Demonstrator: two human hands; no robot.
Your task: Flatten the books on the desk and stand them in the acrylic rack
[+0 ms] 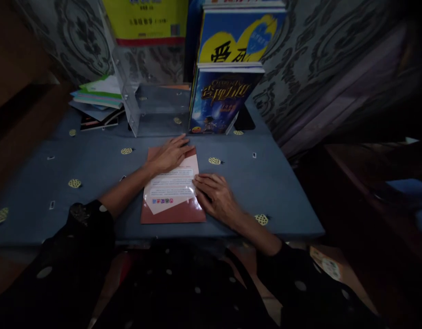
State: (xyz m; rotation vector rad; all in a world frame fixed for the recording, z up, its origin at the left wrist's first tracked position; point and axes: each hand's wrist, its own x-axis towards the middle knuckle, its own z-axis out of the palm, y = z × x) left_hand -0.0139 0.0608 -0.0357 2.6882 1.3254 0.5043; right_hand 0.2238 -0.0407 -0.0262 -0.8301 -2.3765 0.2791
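Note:
A thin reddish-brown book lies flat on the cloth-covered table, its pale printed panel facing up. The print on it includes a row of colourful characters. My left hand rests flat across the book's upper part, fingers stretched toward its top right corner. At the book's right edge is my right hand, with bent fingers and thumb gathered against that edge. What lies under its fingertips is hidden.
Behind the book stands a clear plastic rack, with a yellow book in it. Blue-covered books stand upright in tiers at its right. A stack of books and papers lies left. The table ends at the right.

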